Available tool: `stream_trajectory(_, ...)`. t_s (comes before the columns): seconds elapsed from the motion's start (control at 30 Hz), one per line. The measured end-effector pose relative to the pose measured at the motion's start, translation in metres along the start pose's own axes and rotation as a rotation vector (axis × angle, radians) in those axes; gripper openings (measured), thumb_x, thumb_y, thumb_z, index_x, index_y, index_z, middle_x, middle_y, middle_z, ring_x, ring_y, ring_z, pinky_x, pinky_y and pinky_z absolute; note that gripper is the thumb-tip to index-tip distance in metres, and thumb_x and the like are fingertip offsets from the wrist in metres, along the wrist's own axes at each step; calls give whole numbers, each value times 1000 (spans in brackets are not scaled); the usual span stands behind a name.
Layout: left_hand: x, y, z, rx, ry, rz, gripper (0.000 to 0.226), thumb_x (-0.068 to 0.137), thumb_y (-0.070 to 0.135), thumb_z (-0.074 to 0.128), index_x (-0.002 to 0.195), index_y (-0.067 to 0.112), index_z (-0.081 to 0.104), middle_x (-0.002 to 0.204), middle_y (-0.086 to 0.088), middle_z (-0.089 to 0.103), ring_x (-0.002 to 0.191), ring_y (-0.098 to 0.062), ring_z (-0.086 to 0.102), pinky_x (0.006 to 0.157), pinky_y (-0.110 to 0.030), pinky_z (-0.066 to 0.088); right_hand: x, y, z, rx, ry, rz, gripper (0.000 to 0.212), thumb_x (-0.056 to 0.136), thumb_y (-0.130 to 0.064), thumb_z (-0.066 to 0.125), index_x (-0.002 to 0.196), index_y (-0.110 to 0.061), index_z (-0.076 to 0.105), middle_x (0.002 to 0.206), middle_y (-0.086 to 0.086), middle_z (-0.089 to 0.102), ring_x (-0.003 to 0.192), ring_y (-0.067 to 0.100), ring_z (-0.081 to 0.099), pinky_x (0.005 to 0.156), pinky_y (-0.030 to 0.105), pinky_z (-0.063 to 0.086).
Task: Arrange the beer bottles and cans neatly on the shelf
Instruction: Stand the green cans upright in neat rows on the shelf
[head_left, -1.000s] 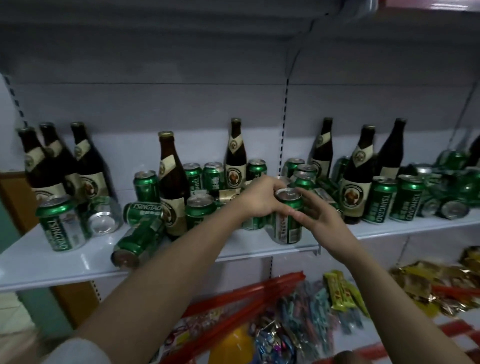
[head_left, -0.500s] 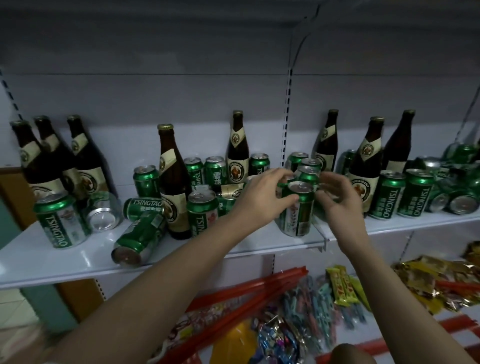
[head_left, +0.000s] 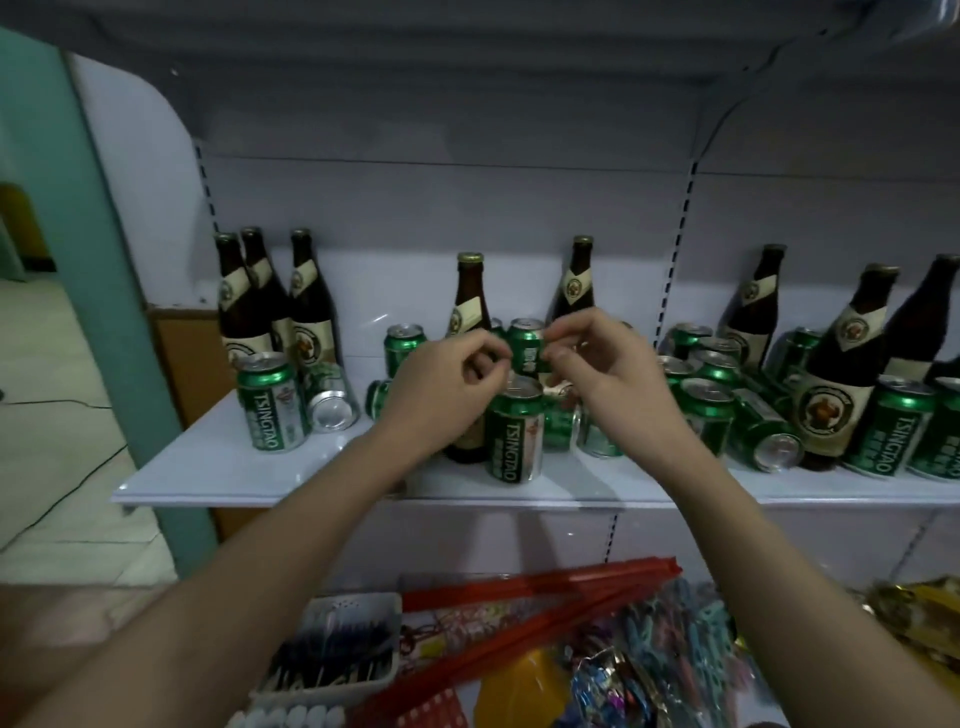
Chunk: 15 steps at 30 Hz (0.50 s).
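Note:
Green Tsingtao cans and brown beer bottles crowd the white shelf (head_left: 244, 467). My left hand (head_left: 447, 387) and right hand (head_left: 610, 374) hover side by side over the middle, fingers curled. An upright can (head_left: 514, 434) stands at the front just below them. Between my hands shows a back-row can (head_left: 525, 345); my right thumb and fingertips lie at its right side, and whether they pinch it is unclear. My left hand holds nothing visible. A bottle (head_left: 470, 296) rises behind my left hand. Other cans lie tipped, one (head_left: 332, 405) at left and one (head_left: 769, 439) at right.
Three bottles (head_left: 260, 301) stand at the back left beside an upright can (head_left: 271, 402). More bottles (head_left: 841, 374) and cans (head_left: 898, 434) fill the right. The lower shelf holds a white tray (head_left: 332, 649), red strips (head_left: 519, 603) and packets. A teal post (head_left: 78, 260) borders the left.
Both hands let go of the can they had stood at the shelf's front and moved left to the middle. The view swung left, showing the shelf's left end.

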<state>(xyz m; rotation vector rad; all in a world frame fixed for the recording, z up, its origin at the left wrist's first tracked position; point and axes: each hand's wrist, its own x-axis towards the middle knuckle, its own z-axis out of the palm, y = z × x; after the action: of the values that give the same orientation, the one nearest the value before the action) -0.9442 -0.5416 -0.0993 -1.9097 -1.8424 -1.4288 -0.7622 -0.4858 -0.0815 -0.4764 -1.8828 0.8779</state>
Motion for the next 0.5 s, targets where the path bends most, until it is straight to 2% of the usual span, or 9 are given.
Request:
stream_trajectory(0.1, -22, -34, -30, 46, 75, -48, 7, 90, 27, 66, 96, 27, 70, 86, 15, 69, 80, -8, 64, 76, -39, 56, 0, 1, 36, -89, -180, -25, 15, 96, -10, 60, 102, -23, 64, 93, -7, 64, 85, 20, 63, 72, 37, 57)
stream_trajectory(0.23, -51, -70, -50, 92, 48, -145, 23, 90, 37, 64, 109, 22, 66, 100, 11, 59, 92, -11, 57, 81, -38, 51, -1, 16, 82, -235, -368, -70, 20, 96, -12, 60, 115, -17, 61, 106, -3, 61, 91, 13, 59, 79, 28, 51)
stream_trajectory(0.3, -65, -83, -52, 50, -14, -222, 34, 87, 47, 65, 113, 24, 61, 106, 11, 55, 96, -9, 56, 81, -34, 50, -1, 24, 99, -324, -446, -104, 29, 97, -11, 59, 125, -18, 58, 116, -4, 57, 101, 7, 54, 87, 21, 44)
stream_trajectory(0.37, -77, -92, -50, 18, -93, -281, 45, 82, 52, 70, 117, 28, 56, 111, 15, 51, 99, -7, 55, 80, -31, 50, -2, 33, 112, -417, -539, -132, 44, 96, -3, 54, 137, -19, 51, 135, -2, 50, 119, 8, 45, 100, 21, 36)
stream_trajectory(0.43, -88, -97, -45, -14, -151, -320, 59, 74, 58, 75, 121, 34, 50, 115, 19, 47, 102, -5, 55, 79, -31, 51, -2, 40, 122, -492, -625, -163, 60, 91, 6, 50, 145, -19, 45, 148, 1, 41, 135, 15, 34, 109, 23, 28)
stream_trajectory(0.5, -94, -100, -39, -73, -146, -332, 70, 65, 59, 81, 121, 37, 45, 118, 18, 49, 101, -3, 56, 80, -35, 54, -2, 47, 129, -540, -671, -199, 70, 86, 10, 51, 149, -16, 41, 154, 5, 35, 142, 19, 27, 116, 29, 23)
